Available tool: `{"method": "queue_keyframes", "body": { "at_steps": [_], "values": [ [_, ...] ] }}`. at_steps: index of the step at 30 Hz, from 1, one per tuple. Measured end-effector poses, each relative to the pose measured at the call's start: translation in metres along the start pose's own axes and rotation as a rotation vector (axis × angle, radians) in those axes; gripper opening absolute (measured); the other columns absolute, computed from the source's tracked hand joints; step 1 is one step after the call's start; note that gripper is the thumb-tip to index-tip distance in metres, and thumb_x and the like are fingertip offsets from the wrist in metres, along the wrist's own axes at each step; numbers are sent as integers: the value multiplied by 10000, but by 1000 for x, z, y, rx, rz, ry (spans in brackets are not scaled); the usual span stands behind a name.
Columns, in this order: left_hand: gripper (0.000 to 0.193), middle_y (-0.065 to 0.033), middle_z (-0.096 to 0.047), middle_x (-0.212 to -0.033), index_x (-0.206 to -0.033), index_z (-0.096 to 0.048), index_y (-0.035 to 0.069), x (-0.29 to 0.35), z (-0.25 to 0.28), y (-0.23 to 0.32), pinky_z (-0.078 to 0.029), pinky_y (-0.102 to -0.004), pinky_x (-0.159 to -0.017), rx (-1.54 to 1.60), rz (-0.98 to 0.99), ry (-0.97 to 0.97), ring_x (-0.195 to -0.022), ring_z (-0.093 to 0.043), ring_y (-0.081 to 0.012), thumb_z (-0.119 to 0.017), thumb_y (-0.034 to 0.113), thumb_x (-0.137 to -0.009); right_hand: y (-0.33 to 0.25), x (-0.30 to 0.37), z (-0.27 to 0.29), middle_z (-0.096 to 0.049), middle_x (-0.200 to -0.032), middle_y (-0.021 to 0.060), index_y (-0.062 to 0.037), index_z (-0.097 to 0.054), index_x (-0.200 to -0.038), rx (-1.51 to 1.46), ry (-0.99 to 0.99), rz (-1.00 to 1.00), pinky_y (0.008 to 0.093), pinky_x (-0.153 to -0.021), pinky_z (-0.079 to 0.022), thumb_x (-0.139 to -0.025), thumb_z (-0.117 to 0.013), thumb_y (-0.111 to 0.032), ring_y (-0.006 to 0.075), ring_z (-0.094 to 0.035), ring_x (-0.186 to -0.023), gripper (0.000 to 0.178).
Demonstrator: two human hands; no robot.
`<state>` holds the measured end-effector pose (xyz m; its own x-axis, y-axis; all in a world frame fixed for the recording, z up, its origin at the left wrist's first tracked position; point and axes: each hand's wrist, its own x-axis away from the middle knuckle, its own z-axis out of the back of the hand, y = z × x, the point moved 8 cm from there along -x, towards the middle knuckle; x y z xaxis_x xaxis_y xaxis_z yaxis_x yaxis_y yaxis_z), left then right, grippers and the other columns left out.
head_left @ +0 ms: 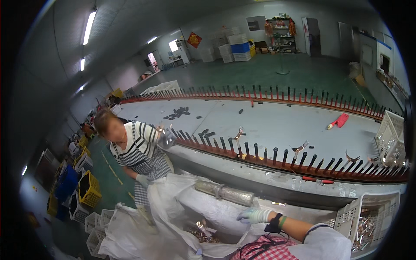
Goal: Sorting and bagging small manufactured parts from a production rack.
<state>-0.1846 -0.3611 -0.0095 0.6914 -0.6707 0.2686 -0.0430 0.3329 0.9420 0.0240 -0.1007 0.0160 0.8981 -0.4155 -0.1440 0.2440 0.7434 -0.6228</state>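
R hand (254,216), striped knit glove, lower ctr-right of frame, fingers loosely bent by crumpled white sack (212,213); can't tell if gripping. L hand (196,255), gloved, mostly cut off at btm edge; finger state can't tell. Shiny coppery pcs (200,236) in sack's mouth, btm ctr. Cylindrical film-wrapped roll (225,193) above. Rigid lattice crate (343,223), lower right.

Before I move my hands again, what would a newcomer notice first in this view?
Probably the long grey table across the middle, edged with rows of dark upright handles. On the left stands a co-worker in a striped top. In front, a shiny roll lies on the white sacking, with your gloved right hand just below its right end.
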Motion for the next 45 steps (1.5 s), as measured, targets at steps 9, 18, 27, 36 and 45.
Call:
{"method": "queue_keyframes", "body": {
  "at_steps": [9, 18, 27, 36, 45],
  "values": [
    [378, -53, -515, -932, -1127, -459, 3, -2, 6, 3, -421, -278, -637, 10, -19, 30, -768, -478, -150, -571, 132, -789, 157, 149, -40, -553, -1041, 194, -35, -573, -1003, -14, -224, -867, 393, -811, -415, -755, -457, -288, 340, -533, -955, 373],
    [387, -58, -514, -959, -1134, -455, 6, -3, 11, 6, -424, -281, -663, 21, -22, 31, -799, -480, -155, -574, 133, -789, 174, 290, -140, -608, -947, 160, -25, -588, -1003, -136, -347, -1365, 372, -747, -443, -743, -507, -433, 283, -587, -861, 490],
    [403, -63, -508, -998, -1147, -446, 10, -7, 3, 6, -424, -284, -703, 14, 49, -12, -845, -478, -160, -579, 137, -788, 166, 288, -88, -593, -990, 168, -46, -602, -984, -316, -213, -1314, 369, -828, -408, -711, -497, -346, 309, -557, -947, 419],
    [419, -74, -503, -982, -1144, -436, -3, -8, -11, 10, -421, -303, -702, -99, 124, -83, -830, -473, -173, -583, 168, -791, 170, 306, 117, -590, -815, 189, -81, -593, -862, 148, 1174, -1174, 427, -705, -436, -799, -497, -294, 371, -548, -802, 241],
    [427, -84, -502, -976, -1130, -439, -18, -6, -11, 1, -421, -303, -703, -69, 120, -91, -824, -471, -174, -589, 183, -785, 220, 327, 246, -541, -1023, 122, 19, -440, -1135, -65, 1763, -829, 297, -844, -376, -785, -544, -165, 209, -498, -960, 409]
  ]
}}
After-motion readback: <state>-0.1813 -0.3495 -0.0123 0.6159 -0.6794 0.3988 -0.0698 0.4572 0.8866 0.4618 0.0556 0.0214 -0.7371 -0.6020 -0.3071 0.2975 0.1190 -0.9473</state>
